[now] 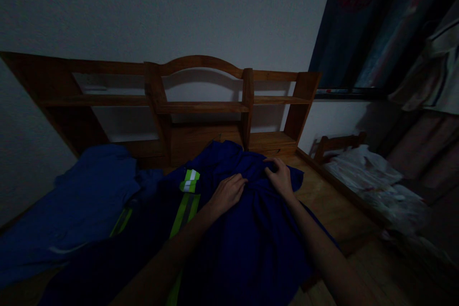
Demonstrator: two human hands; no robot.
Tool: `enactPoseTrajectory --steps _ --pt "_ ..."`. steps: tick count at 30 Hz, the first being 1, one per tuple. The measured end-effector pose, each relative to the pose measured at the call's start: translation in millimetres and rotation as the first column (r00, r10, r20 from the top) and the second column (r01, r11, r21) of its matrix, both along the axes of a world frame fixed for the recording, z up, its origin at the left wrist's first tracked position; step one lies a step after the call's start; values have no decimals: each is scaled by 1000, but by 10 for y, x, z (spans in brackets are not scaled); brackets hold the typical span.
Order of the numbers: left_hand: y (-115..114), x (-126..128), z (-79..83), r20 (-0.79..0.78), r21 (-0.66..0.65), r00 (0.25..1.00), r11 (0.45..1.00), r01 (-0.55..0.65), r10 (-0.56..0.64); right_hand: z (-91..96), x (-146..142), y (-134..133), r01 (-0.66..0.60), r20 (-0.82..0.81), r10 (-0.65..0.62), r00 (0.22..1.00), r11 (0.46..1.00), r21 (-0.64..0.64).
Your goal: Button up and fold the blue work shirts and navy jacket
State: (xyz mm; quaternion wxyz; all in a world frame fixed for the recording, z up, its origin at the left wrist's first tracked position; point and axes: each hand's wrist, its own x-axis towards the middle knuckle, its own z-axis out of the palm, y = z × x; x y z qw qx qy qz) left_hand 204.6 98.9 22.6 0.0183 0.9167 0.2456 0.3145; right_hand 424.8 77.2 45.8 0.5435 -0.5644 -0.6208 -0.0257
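Looking down at a dark blue garment (247, 234), bunched across wooden boards (319, 191) directly under both forearms, with upper folds close to the shelved headboard (202, 106). Resting left hand (228, 194) near the middle of the bunch, with fingers curled and almost together at the tips – can't tell if any fold is pinched. Placing right hand (279, 178) on the right part of the same bunch, with thumb and forefinger bent and a visible gap between; can't tell if cloth is caught at the tips. Probably set on either side of the gathered creases to manage slack from two points. Probably spread on the boards for firm support underneath. Showing a reflective strip (186, 210) face up, left of the hands. Lying beside paler blue cloth (100, 172) at left – touching or overlapping, too dark to call. Bounded ahead by the headboard, at right by a raised wooden rim (339, 185), with white plastic bags (366, 167) past it. Tight ahead, crowded at left; likely roomiest at right, over the exposed boards before the rim.
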Motion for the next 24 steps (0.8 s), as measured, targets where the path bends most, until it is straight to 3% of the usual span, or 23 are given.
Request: enactPoseTrajectory --steps 12,17,20,24 --pt "27 35 -8 241 -198 962 977 -82 129 48 -29 -42 -83 -36 83 996 997 -6" --pt "32 45 20 291 -230 940 967 -113 179 82 -20 -47 -164 -154 156 976 985 -45" --pt "48 54 7 312 -256 921 954 -156 234 101 -16 -48 -340 -331 291 898 935 -102" --pt "91 41 -25 312 -375 882 899 -228 354 100 -14 -51 -571 -549 419 723 810 -134"
